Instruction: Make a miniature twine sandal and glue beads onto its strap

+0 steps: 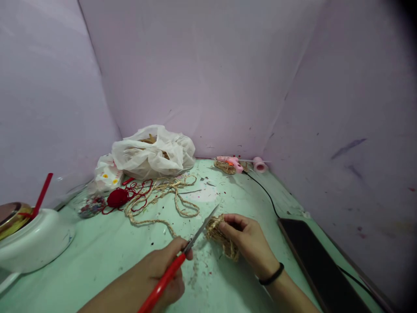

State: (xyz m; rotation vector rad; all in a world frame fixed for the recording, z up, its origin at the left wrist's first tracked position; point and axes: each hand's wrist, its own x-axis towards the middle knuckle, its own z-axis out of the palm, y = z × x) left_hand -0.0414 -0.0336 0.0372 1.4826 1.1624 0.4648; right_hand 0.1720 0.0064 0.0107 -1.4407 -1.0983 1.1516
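Observation:
My left hand [164, 271] is closed around red-handled scissors [176, 263], whose metal blades point up and right toward a small jute-rope bundle [221, 239]. My right hand [249, 241] pinches that bundle against the green tabletop [97, 256], fingers curled over it. The blade tips reach the bundle's left edge. A long loose jute rope [163, 200] trails across the table from the bundle area toward the back left.
Red yarn ball [117, 198] and tangled red thread lie at left, with a white plastic bag [153, 152] behind. A pink glue gun [231, 163] with black cord sits at the back. A dark tablet [321, 265] lies right; a white pot [32, 241] stands far left.

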